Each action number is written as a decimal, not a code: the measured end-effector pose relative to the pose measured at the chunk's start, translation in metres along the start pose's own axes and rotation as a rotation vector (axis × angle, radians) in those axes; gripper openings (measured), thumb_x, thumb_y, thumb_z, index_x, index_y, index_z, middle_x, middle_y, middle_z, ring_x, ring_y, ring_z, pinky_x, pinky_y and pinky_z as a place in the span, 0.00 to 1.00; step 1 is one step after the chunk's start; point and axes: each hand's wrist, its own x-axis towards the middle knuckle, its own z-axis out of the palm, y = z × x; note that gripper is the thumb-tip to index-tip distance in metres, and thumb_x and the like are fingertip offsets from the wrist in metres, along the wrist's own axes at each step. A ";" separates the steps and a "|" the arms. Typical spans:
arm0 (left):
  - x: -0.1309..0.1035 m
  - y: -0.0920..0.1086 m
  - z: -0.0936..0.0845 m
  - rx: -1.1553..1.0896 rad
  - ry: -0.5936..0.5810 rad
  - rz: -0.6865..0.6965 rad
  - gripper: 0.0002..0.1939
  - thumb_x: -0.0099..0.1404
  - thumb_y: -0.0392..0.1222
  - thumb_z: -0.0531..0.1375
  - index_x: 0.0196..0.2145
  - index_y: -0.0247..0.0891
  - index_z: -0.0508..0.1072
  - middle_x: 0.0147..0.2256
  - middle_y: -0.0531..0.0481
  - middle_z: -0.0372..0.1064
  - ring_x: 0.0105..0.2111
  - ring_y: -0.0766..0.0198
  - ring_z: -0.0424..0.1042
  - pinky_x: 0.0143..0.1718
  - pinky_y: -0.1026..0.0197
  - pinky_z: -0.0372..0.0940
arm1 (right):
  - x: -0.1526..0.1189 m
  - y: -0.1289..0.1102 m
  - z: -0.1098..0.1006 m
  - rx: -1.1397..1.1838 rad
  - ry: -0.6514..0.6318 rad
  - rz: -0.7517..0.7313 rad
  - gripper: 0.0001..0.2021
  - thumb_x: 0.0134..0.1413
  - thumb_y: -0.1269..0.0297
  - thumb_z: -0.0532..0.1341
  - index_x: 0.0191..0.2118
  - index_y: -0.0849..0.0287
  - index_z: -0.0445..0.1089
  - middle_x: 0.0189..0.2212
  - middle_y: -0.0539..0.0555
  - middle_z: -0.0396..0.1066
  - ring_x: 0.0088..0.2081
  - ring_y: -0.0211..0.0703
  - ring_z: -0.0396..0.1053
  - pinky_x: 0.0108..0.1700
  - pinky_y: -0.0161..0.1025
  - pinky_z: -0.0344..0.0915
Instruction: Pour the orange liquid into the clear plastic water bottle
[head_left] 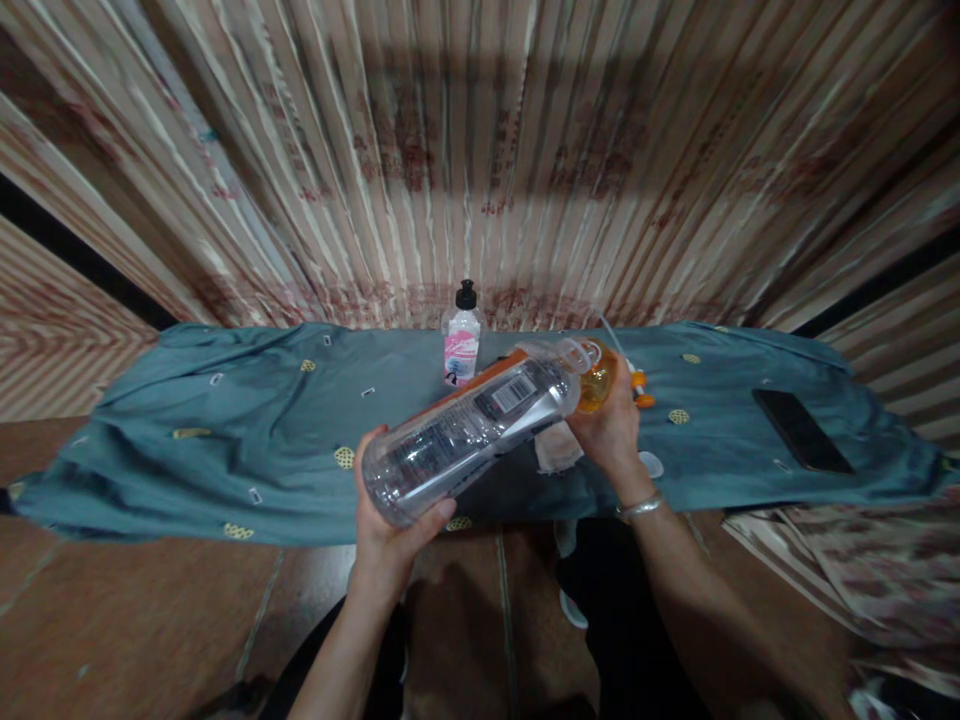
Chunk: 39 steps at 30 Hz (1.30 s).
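Note:
My left hand (401, 535) is wrapped round the base of a large clear plastic bottle (465, 430) with a printed label and barcode. That bottle lies tilted in the air, its mouth up at the right. My right hand (611, 425) grips a smaller clear bottle with amber liquid (596, 385). The mouth of the large bottle meets this smaller bottle; whether liquid is flowing I cannot tell. Just beyond my right hand lies an orange and white nozzle (642, 390), and a thin clear tube (609, 325) sticks up behind the hand.
A clear bottle with a black cap and pink label (461, 345) stands upright at the back of the cloth-covered table (285, 450). A folded pale cloth (559, 448), a white round cap (651, 464) and a black phone (802, 430) lie on it. A pleated curtain (465, 150) hangs behind.

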 end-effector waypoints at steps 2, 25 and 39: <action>0.001 0.000 -0.002 0.008 -0.024 -0.005 0.56 0.48 0.57 0.88 0.69 0.51 0.69 0.58 0.47 0.78 0.59 0.44 0.83 0.61 0.45 0.80 | 0.000 0.000 0.000 0.005 -0.002 0.006 0.54 0.52 0.42 0.77 0.77 0.59 0.59 0.69 0.73 0.76 0.69 0.74 0.78 0.68 0.73 0.79; -0.001 0.004 0.004 -0.044 0.012 -0.022 0.57 0.46 0.56 0.89 0.68 0.51 0.71 0.57 0.46 0.79 0.58 0.44 0.84 0.62 0.44 0.80 | -0.001 0.001 0.002 -0.013 0.014 -0.022 0.51 0.57 0.41 0.74 0.78 0.57 0.57 0.68 0.71 0.76 0.69 0.72 0.78 0.68 0.72 0.80; -0.001 0.006 0.005 -0.053 -0.014 -0.028 0.56 0.47 0.56 0.89 0.68 0.53 0.69 0.57 0.49 0.78 0.54 0.49 0.84 0.60 0.48 0.80 | 0.000 0.001 0.000 0.003 -0.009 0.013 0.54 0.53 0.44 0.77 0.78 0.58 0.57 0.71 0.73 0.75 0.71 0.74 0.76 0.70 0.73 0.77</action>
